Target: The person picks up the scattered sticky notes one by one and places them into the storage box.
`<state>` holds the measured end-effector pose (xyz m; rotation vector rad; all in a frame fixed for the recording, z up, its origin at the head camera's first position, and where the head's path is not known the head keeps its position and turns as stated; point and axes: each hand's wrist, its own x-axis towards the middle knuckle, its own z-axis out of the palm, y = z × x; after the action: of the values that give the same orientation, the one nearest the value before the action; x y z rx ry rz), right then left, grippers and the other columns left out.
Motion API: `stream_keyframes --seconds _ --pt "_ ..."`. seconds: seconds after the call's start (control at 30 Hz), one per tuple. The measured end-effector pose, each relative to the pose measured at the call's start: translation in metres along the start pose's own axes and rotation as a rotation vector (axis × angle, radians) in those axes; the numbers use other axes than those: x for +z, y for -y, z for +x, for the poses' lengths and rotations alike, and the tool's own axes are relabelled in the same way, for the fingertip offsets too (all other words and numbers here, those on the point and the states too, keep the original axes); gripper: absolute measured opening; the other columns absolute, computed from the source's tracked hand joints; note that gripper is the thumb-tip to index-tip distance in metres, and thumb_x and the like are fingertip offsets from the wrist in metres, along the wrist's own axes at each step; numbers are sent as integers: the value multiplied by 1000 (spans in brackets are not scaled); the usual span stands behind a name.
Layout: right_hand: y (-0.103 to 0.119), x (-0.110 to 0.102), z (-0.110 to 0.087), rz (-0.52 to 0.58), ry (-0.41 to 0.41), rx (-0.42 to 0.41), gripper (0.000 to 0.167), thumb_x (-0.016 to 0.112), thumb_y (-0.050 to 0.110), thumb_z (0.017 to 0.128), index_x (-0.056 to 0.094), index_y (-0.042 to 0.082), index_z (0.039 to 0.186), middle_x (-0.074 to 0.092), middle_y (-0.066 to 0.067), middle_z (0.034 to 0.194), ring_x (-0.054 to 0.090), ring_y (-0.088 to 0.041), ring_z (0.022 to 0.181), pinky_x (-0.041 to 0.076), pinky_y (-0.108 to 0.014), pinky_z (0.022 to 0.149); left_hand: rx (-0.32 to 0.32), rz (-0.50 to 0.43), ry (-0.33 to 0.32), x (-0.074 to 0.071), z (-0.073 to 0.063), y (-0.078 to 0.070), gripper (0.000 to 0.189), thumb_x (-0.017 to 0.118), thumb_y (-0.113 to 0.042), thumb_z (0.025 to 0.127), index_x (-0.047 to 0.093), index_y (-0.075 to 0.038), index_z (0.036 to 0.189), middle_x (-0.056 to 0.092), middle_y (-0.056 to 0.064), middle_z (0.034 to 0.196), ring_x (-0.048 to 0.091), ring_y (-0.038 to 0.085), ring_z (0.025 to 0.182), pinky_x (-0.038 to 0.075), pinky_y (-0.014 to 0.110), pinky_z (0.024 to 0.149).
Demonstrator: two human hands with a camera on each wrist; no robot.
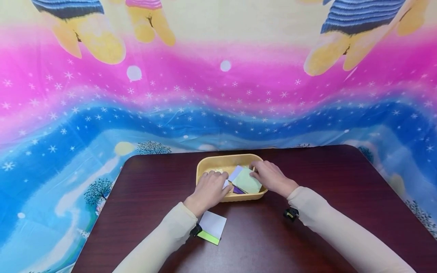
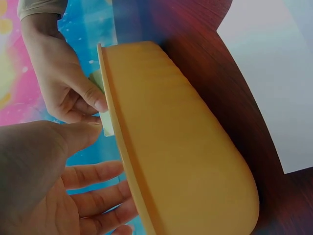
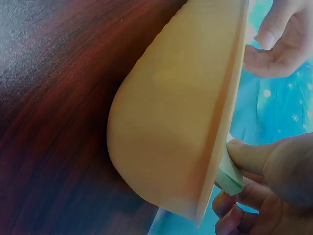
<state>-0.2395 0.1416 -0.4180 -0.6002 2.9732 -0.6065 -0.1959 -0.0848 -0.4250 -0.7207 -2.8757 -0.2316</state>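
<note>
A yellow plastic basket (image 1: 230, 157) stands near the far side of the table. My right hand (image 1: 271, 177) is at its right end, pinching a pale green sticky note pad (image 1: 248, 181) between thumb and fingers; the pad's edge (image 3: 230, 172) shows above the rim in the right wrist view. My left hand (image 1: 211, 188) is over the basket's left part, thumb and fingers apart (image 2: 100, 196) beside the rim, with nothing seen between them. Inside the basket lie a lilac paper piece (image 1: 235, 173) and a purple one (image 1: 238, 190), partly covered by the pale green pad.
On the dark red-brown table (image 1: 266, 235), nearer than the basket, lie a white paper square (image 1: 214, 223) and a lime green one (image 1: 209, 237) beside my left wrist, partly overlapping. A cartoon-printed cloth (image 1: 218, 94) hangs behind the table's far edge.
</note>
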Motion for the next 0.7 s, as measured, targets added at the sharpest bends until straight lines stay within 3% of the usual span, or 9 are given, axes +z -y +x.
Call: stream_keyframes --seconds 0.37,0.7 --pt "-2 3 4 -36 34 12 21 71 20 95 71 5 111 72 -5 87 58 -13 65 44 -27 57 -15 0 22 3 1 4 34 67 -42 96 68 -11 111 76 6 99 68 26 94 52 44 87" --pt "-3 6 3 -92 3 -19 34 71 33 94 74 5 112 77 -9 103 56 -11 61 41 -27 59 -20 -17 25 2 -2 6 34 68 -39 96 68 -10 114 76 7 102 68 27 97 52 45 91"
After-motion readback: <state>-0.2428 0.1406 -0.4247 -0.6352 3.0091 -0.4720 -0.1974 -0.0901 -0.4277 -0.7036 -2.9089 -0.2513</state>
